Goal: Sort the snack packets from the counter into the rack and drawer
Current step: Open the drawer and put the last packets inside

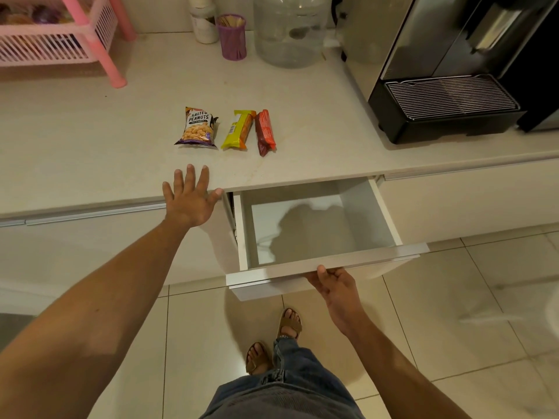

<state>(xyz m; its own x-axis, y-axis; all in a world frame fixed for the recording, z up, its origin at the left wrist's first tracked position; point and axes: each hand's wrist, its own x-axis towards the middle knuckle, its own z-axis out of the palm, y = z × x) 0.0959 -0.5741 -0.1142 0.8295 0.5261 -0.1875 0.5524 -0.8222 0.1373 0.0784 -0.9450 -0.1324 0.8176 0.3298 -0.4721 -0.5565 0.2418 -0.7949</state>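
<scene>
Three snack packets lie side by side on the pale counter [90, 131]: a salted peanuts bag [198, 127], a yellow biscuit packet [239, 129] and a red packet [265, 132]. Below them a white drawer [384, 213] stands pulled out, with nothing inside. My right hand [334, 284] grips the drawer's front edge from underneath, fingers curled round it. My left hand [189, 198] is spread flat, fingers straight, at the counter's front edge, just short of the peanuts bag. A pink rack [99, 34] stands at the far left of the counter with some items in its basket.
At the back stand a white bottle [203, 22], a purple cup of sticks [232, 37] and a large clear water jug [289, 31]. A black coffee machine [453, 71] fills the right side. My sandalled feet [273, 340] are on the tiled floor below the drawer.
</scene>
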